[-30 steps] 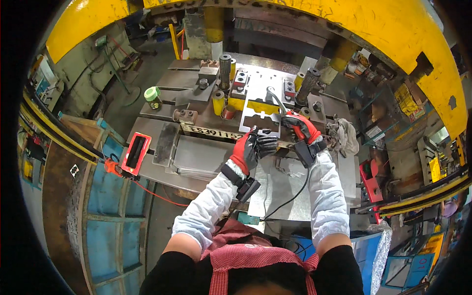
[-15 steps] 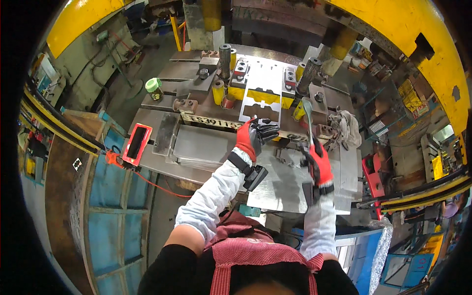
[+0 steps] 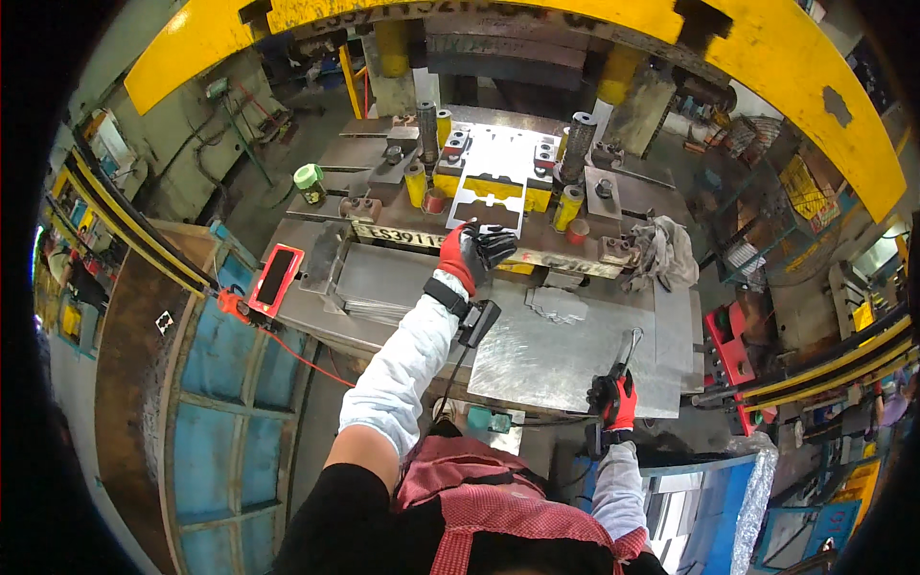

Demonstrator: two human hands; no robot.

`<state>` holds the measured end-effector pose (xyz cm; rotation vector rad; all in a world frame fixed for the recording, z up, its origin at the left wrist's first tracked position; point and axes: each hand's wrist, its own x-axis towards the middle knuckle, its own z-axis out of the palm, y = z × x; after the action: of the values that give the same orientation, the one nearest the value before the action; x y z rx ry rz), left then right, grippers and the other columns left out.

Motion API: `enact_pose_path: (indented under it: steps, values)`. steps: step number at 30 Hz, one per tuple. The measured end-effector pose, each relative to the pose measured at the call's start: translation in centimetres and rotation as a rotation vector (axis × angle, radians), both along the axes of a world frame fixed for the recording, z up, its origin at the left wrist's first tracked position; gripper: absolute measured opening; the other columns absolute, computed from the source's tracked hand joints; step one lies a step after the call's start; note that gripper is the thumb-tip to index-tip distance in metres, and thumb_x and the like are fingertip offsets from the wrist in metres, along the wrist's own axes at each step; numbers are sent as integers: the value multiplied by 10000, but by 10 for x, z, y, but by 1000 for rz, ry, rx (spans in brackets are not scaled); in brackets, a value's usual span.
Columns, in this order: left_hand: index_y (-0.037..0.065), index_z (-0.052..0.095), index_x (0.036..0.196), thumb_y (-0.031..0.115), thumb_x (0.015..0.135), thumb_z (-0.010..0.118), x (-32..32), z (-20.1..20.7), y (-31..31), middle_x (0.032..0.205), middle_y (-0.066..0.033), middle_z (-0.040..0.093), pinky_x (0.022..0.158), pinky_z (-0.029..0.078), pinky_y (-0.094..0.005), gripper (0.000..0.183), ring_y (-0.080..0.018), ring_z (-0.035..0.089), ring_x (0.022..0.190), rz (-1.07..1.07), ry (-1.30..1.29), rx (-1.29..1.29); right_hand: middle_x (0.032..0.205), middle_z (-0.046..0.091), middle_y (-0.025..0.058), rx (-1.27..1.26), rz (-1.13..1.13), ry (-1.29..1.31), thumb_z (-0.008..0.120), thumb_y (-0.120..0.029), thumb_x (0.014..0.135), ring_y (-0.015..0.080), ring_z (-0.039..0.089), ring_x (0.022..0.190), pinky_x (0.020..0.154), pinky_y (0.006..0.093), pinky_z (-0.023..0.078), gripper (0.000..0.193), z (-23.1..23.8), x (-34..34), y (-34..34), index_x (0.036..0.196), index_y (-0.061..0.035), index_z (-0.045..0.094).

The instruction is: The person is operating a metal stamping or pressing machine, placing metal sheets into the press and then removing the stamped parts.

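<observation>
Right hand [image 3: 615,401] clasps a tool [image 3: 629,354] jutting forward; left hand [image 3: 473,253], grip unclear, is at the cutout plate [image 3: 491,199].

Lettering on die edge [image 3: 407,236], on yellow beam [image 3: 762,59]

The head camera, left of a side-by-side fisheye pair, looks steeply down and forward from the wearer's brow, its picture upright and unmirrored. It sits nearest the checked apron [image 3: 508,516] at the lower edge, with the left hand [image 3: 476,251] and right hand [image 3: 613,398] farther out over the metal worktable [image 3: 537,359]. Its wide round field reaches past these to the yellow frame [image 3: 800,81], which bends along the upper rim.
</observation>
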<state>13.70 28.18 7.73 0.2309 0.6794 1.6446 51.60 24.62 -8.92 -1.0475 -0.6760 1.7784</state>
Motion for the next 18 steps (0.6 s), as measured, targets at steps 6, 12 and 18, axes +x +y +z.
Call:
enact_pose_path:
  steps: [6, 12, 18]
  values:
    - [-66, 531, 987, 319, 895, 339, -6, -8, 1, 923, -212, 608, 758, 504, -392, 440, -316, 613, 807, 45, 49, 1, 631, 513, 71, 67, -18, 14, 556, -147, 778, 180, 506, 458, 411, 293, 441, 195, -4, 1, -7, 914, -68, 440]
    - [-55, 510, 992, 301, 895, 323, -3, 1, -2, 933, -223, 598, 758, 506, -403, 414, -328, 608, 820, 30, 55, -14, 602, 484, 59, 71, 8, 9, 560, -138, 777, 161, 470, 444, 401, 289, 410, 186, 14, -3, -9, 868, -80, 409]
    - [-60, 518, 985, 306, 893, 314, -3, 0, 0, 933, -223, 599, 785, 497, -399, 429, -323, 605, 852, 39, 82, -13, 609, 479, 64, 95, 25, 58, 554, -122, 780, 165, 463, 444, 408, 297, 407, 181, 9, 1, -7, 859, -76, 398]
